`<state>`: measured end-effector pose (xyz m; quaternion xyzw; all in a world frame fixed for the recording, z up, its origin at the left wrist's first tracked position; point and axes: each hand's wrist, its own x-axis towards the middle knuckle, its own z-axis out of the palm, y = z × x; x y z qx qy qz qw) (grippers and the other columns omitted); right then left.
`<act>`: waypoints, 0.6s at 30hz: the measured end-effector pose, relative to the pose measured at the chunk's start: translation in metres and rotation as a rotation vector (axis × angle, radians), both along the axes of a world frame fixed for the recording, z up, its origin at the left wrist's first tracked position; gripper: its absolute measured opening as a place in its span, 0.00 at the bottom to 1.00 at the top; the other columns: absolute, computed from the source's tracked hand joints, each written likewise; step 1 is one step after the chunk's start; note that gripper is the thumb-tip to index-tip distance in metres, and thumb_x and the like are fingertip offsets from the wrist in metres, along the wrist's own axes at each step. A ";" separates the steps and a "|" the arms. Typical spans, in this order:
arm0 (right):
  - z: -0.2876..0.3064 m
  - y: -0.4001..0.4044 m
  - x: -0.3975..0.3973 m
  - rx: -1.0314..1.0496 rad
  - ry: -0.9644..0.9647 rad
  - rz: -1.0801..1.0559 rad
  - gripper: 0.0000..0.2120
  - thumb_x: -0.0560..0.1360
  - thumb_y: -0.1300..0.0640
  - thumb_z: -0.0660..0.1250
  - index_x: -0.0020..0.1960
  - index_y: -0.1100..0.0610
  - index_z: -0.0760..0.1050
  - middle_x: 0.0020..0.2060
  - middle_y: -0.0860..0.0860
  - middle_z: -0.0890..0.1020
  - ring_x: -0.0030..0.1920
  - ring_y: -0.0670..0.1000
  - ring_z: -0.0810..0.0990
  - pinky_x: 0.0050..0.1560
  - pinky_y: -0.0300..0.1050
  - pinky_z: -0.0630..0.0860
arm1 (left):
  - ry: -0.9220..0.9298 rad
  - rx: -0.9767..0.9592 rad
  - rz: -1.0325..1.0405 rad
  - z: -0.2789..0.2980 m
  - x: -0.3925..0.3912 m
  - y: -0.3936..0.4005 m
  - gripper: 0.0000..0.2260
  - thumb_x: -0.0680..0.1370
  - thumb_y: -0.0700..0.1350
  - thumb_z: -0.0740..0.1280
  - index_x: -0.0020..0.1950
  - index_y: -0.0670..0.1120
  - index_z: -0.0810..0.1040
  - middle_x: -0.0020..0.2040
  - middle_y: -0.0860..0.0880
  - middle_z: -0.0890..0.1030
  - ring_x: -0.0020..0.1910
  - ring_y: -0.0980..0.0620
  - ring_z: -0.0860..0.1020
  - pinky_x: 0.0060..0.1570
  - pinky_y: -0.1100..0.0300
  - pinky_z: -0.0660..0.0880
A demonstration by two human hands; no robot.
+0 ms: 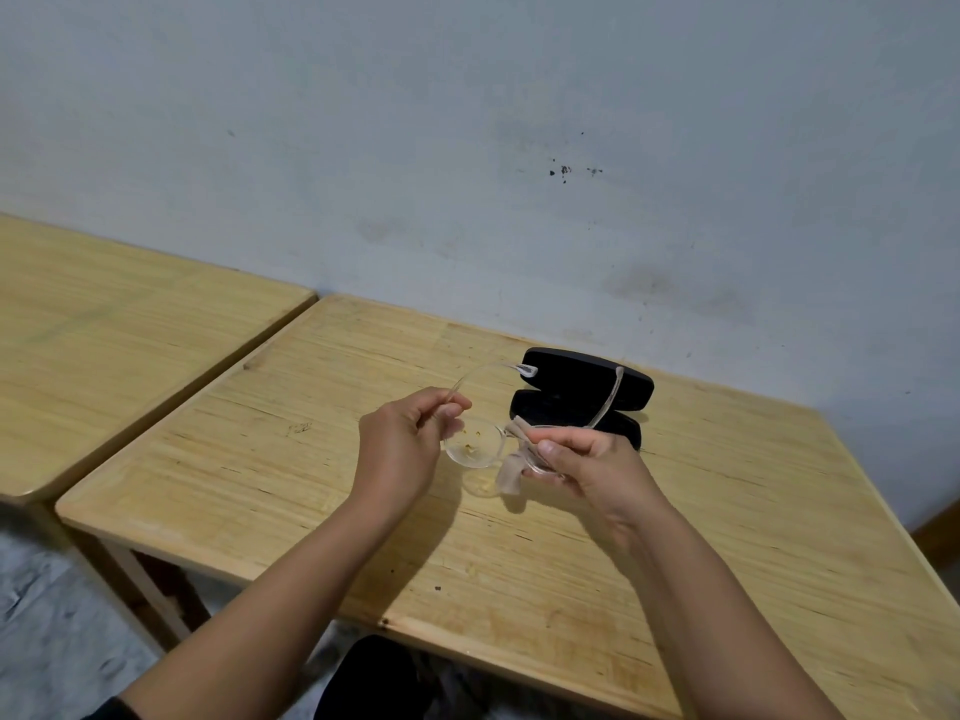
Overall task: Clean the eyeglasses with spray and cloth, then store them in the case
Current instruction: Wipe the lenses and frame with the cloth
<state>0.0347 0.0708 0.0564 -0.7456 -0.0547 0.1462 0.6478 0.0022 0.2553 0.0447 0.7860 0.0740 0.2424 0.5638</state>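
Clear-framed eyeglasses (475,446) are held above the wooden table (727,537), temples pointing away from me. My left hand (408,444) pinches the left temple near its hinge. My right hand (587,462) grips the right lens with a small beige cloth (511,472) pressed around it; part of the cloth hangs down below the lens. The left lens shows small yellowish specks. A black glasses case (582,397) lies open on the table just behind the glasses. No spray bottle is in view.
A second wooden table (104,356) stands to the left, separated by a narrow gap. A pale blue wall (467,148) runs right behind both tables. A dark object (374,678) sits below the near table edge.
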 end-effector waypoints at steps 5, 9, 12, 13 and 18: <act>0.013 -0.012 0.003 -0.052 0.062 0.170 0.10 0.73 0.68 0.66 0.41 0.57 0.82 0.35 0.52 0.85 0.36 0.46 0.84 0.40 0.33 0.80 | 0.010 -0.035 -0.006 0.005 -0.001 0.005 0.08 0.77 0.39 0.65 0.43 0.47 0.82 0.39 0.52 0.84 0.38 0.63 0.82 0.36 0.76 0.74; 0.008 -0.011 0.002 -0.114 -0.028 -0.009 0.11 0.73 0.67 0.67 0.39 0.53 0.83 0.41 0.54 0.86 0.35 0.41 0.83 0.40 0.32 0.79 | 0.068 0.055 -0.037 0.005 -0.002 0.004 0.09 0.78 0.41 0.63 0.42 0.49 0.81 0.37 0.51 0.84 0.39 0.63 0.81 0.34 0.77 0.71; -0.006 -0.002 -0.005 -0.071 -0.114 -0.368 0.08 0.73 0.61 0.68 0.40 0.50 0.83 0.37 0.47 0.85 0.37 0.44 0.83 0.44 0.41 0.80 | 0.064 0.106 -0.060 0.002 -0.004 0.002 0.10 0.77 0.40 0.63 0.40 0.50 0.81 0.37 0.49 0.84 0.39 0.58 0.82 0.40 0.67 0.77; -0.012 0.003 -0.008 -0.043 -0.147 -0.486 0.07 0.73 0.59 0.68 0.42 0.49 0.83 0.35 0.46 0.85 0.37 0.46 0.82 0.44 0.43 0.79 | 0.050 0.119 -0.068 0.000 -0.006 -0.001 0.11 0.77 0.40 0.63 0.39 0.51 0.81 0.38 0.50 0.84 0.39 0.56 0.82 0.43 0.63 0.78; -0.007 0.026 -0.018 0.289 -0.276 -0.829 0.10 0.76 0.62 0.65 0.54 0.55 0.81 0.31 0.47 0.82 0.29 0.41 0.74 0.28 0.26 0.69 | -0.082 0.144 -0.142 -0.001 -0.011 -0.018 0.14 0.76 0.35 0.64 0.38 0.53 0.79 0.41 0.51 0.84 0.44 0.57 0.82 0.48 0.54 0.80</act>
